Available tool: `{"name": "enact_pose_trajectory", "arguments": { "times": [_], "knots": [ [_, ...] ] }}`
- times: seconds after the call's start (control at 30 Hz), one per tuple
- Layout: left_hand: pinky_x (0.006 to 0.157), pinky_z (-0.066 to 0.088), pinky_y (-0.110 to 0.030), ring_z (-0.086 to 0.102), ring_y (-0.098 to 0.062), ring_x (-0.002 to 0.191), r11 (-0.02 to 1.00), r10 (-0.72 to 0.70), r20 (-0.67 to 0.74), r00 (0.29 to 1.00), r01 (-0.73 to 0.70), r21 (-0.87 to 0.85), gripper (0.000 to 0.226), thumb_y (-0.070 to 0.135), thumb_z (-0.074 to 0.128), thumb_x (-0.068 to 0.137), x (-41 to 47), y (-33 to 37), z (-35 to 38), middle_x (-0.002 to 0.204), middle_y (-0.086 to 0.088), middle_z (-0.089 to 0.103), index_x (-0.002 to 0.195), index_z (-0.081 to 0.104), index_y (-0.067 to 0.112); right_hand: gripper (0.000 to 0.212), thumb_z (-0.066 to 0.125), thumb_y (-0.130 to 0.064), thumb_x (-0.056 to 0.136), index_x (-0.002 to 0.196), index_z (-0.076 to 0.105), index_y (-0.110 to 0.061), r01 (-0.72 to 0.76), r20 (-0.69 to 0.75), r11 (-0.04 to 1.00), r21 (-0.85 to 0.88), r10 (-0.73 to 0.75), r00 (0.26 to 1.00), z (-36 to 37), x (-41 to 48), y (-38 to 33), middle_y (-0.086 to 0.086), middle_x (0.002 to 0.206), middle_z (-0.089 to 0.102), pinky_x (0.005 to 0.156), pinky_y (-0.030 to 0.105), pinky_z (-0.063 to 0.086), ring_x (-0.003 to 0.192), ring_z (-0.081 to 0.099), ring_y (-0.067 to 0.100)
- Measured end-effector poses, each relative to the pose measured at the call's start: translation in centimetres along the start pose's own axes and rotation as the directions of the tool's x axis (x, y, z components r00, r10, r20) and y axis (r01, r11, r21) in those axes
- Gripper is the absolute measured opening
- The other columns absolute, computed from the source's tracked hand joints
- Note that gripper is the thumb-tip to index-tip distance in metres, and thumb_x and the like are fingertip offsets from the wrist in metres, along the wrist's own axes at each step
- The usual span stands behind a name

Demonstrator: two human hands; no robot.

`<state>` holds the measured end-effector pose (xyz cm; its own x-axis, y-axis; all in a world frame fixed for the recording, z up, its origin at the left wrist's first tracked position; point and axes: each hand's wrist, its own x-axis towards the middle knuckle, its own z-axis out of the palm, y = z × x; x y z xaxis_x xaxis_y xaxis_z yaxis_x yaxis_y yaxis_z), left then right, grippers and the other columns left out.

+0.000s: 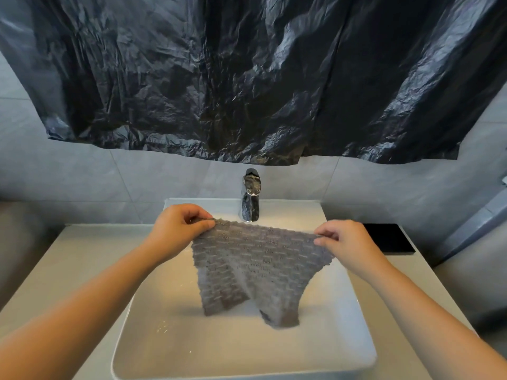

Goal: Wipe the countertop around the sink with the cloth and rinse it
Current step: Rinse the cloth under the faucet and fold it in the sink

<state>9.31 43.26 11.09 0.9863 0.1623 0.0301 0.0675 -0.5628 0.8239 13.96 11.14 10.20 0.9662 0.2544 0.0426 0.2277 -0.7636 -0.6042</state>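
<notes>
A grey textured cloth [252, 267] hangs spread out above the white rectangular sink [365, 349]. My left hand [175, 229] pinches its upper left corner, and my right hand [343, 239] pinches its upper right corner. The cloth's lower edge droops into the basin in two folds. A chrome faucet [251, 196] stands just behind the cloth's top edge; no water stream shows. The pale countertop [82, 259] runs along both sides of the sink.
A crumpled black plastic sheet [247, 78] hangs over the wall above the faucet. A flat black rectangular object [389, 238] lies on the counter at the back right. Grey wall tiles [82, 174] back the counter.
</notes>
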Motion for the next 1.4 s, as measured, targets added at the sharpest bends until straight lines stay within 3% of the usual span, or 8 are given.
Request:
{"name": "enact_pose_trajectory", "arguments": {
  "times": [0.13, 0.3, 0.6, 0.73, 0.93, 1.23, 1.33, 1.4],
  "knots": [
    [0.059, 0.047, -0.018, 0.063, -0.009, 0.066, 0.996, 0.088, -0.173, 0.981, -0.086, 0.019, 0.012, 0.02, 0.07, 0.084, 1.7, 2.0, -0.7, 0.073, 0.006, 0.07, 0.075, 0.07, 0.028, 0.009, 0.068, -0.019, 0.085, 0.079, 0.07, -0.025, 0.077, -0.218, 0.995, -0.063, -0.089, 0.972, -1.6, 2.2, -1.5, -0.012, 0.073, 0.067, 0.065, 0.028, 0.048, 0.072, 0.061, 0.009],
    [0.061, 0.044, -0.016, 0.061, -0.006, 0.068, 0.984, 0.117, -0.292, 0.949, -0.15, -0.094, 0.002, 0.023, 0.07, 0.084, 2.2, 4.3, -1.7, 0.076, 0.008, 0.069, 0.082, 0.07, 0.022, 0.016, 0.054, -0.01, 0.093, 0.092, 0.068, -0.019, 0.191, -0.315, 0.982, 0.016, -0.176, 0.932, -3.0, 2.7, -3.2, -0.009, 0.089, 0.063, 0.068, 0.005, 0.038, 0.082, 0.054, 0.0],
    [0.071, 0.054, -0.036, 0.066, -0.017, 0.072, 0.999, -0.002, 0.041, 0.999, 0.004, -0.036, 0.008, 0.024, 0.077, 0.075, -4.3, -3.9, 1.7, 0.072, 0.006, 0.071, 0.072, 0.07, 0.027, 0.016, 0.059, -0.014, 0.091, 0.085, 0.072, -0.022, 0.004, 0.123, 0.999, 0.052, -0.01, 0.992, 2.9, -4.6, 2.4, -0.006, 0.08, 0.069, 0.064, 0.018, 0.044, 0.076, 0.061, 0.005],
    [0.056, 0.048, -0.017, 0.061, -0.006, 0.062, 0.993, -0.084, 0.183, 0.98, 0.068, 0.096, 0.013, 0.02, 0.077, 0.076, -8.0, -6.7, 3.8, 0.069, 0.004, 0.069, 0.067, 0.07, 0.027, 0.018, 0.06, -0.013, 0.089, 0.073, 0.069, -0.014, -0.104, 0.376, 0.995, 0.011, 0.092, 0.922, 6.4, -8.0, 4.5, 0.003, 0.073, 0.067, 0.067, 0.025, 0.044, 0.07, 0.061, 0.016],
    [0.054, 0.045, -0.013, 0.059, -0.004, 0.055, 0.985, -0.169, 0.317, 0.933, 0.146, 0.094, 0.011, 0.018, 0.074, 0.079, -10.1, -8.0, 4.7, 0.064, 0.002, 0.068, 0.069, 0.07, 0.021, 0.028, 0.061, -0.017, 0.088, 0.06, 0.063, -0.018, -0.144, 0.451, 0.989, -0.036, 0.145, 0.881, 7.6, -9.3, 4.3, -0.01, 0.058, 0.056, 0.058, 0.016, 0.038, 0.057, 0.051, 0.003],
    [0.059, 0.052, -0.018, 0.063, -0.007, 0.062, 0.98, -0.185, 0.35, 0.918, 0.146, 0.134, 0.008, 0.024, 0.076, 0.077, -9.9, -8.5, 5.2, 0.069, 0.004, 0.07, 0.072, 0.071, 0.021, 0.024, 0.051, -0.002, 0.077, 0.056, 0.044, 0.007, -0.269, 0.618, 0.961, -0.073, 0.255, 0.744, 7.3, -8.1, 4.1, 0.0, 0.043, 0.039, 0.052, 0.019, 0.036, 0.07, 0.067, 0.005],
    [0.056, 0.049, -0.015, 0.059, -0.004, 0.059, 0.98, -0.183, 0.29, 0.939, 0.15, 0.134, 0.009, 0.023, 0.076, 0.078, -8.9, -9.0, 5.4, 0.068, 0.004, 0.069, 0.07, 0.07, 0.023, 0.025, 0.053, -0.006, 0.082, 0.061, 0.05, 0.007, -0.209, 0.56, 0.975, -0.076, 0.215, 0.8, 7.8, -7.6, 4.3, -0.002, 0.048, 0.047, 0.056, 0.021, 0.038, 0.048, 0.049, 0.001],
    [0.059, 0.051, -0.021, 0.061, -0.009, 0.064, 0.978, -0.186, 0.27, 0.945, 0.152, 0.141, 0.009, 0.021, 0.074, 0.079, -8.0, -9.6, 5.6, 0.07, 0.002, 0.069, 0.071, 0.069, 0.024, 0.026, 0.057, -0.014, 0.088, 0.065, 0.059, -0.002, -0.164, 0.474, 0.984, -0.071, 0.178, 0.862, 8.1, -7.1, 4.6, -0.003, 0.059, 0.055, 0.057, 0.017, 0.038, 0.053, 0.049, 0.005]
  ]
}}
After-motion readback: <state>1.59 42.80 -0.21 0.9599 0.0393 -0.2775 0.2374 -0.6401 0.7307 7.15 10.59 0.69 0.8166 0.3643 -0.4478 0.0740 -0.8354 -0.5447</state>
